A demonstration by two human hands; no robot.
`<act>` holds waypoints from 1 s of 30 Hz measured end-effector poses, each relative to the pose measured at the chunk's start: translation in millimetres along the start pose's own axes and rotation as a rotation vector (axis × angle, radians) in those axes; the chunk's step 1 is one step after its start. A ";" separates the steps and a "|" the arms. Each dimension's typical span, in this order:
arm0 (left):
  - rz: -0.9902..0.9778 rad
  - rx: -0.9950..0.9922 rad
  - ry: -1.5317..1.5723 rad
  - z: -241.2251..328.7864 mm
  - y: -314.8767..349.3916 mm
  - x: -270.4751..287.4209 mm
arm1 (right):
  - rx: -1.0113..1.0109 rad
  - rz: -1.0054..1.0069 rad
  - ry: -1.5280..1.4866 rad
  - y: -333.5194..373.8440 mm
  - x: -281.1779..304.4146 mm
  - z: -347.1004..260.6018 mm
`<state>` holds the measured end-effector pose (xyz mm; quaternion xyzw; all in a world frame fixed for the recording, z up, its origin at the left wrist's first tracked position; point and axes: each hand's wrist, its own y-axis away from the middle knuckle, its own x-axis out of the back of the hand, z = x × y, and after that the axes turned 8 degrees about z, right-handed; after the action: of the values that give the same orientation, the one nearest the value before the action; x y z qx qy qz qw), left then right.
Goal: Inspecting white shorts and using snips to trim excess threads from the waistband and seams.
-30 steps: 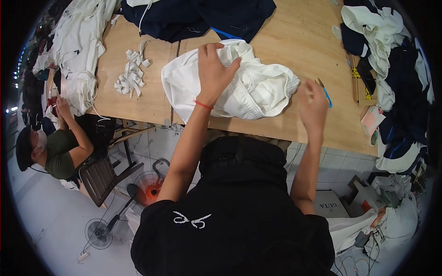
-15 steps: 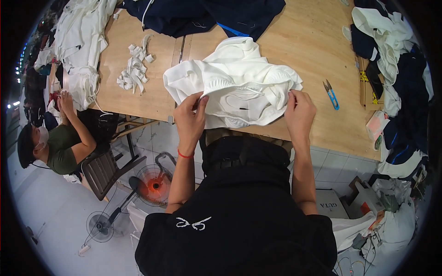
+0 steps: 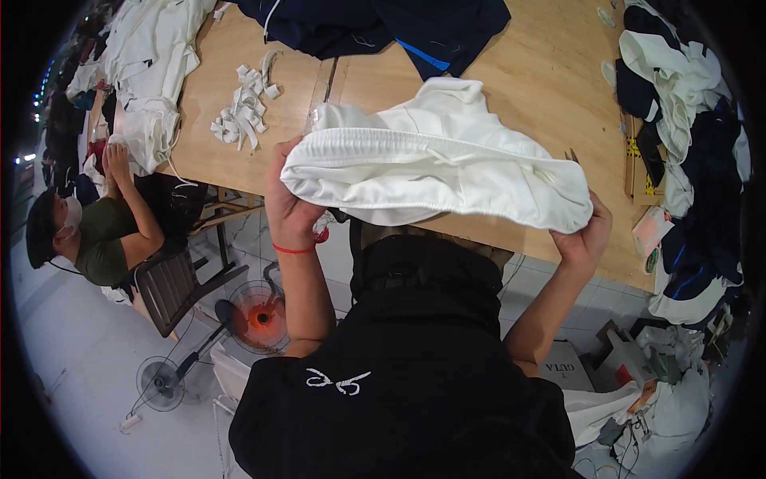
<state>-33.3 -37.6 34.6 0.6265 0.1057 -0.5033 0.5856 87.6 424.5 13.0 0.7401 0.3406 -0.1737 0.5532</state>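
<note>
White pants (image 3: 471, 191) with a gathered elastic waistband are stretched wide between my two hands above the table. My left hand (image 3: 291, 203) is closed on one end of the waistband. At the opposite end, my right hand (image 3: 586, 231) grips the waistband from below. A short drawstring end shows near the middle of the band. Behind it, the rest of the pants bunches toward the far side of the table. Only the tips of the thread snips (image 3: 570, 155) peek out beside the garment's right end; their blue handle is hidden.
Navy garments (image 3: 383, 28) lie along the table's (image 3: 550, 96) far edge, with white fabric scraps (image 3: 243, 112) at the left. White and navy clothes (image 3: 694, 184) are heaped at the right. A co-worker (image 3: 104, 227) sits at the left, near a standing fan (image 3: 259, 315).
My hands have moved apart, drawing the waistband from a loose oval into a long, taut shape. The pants are raised nearer to me and now cover most of the snips.
</note>
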 end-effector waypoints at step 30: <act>-0.086 0.093 0.610 13.5 1.6 9.2 | -0.101 -0.181 -0.268 11.3 1.0 -22.4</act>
<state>-34.6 -53.6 31.3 0.7696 0.2799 -0.3209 0.4758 93.5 444.0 27.7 0.6479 0.3373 -0.3027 0.6122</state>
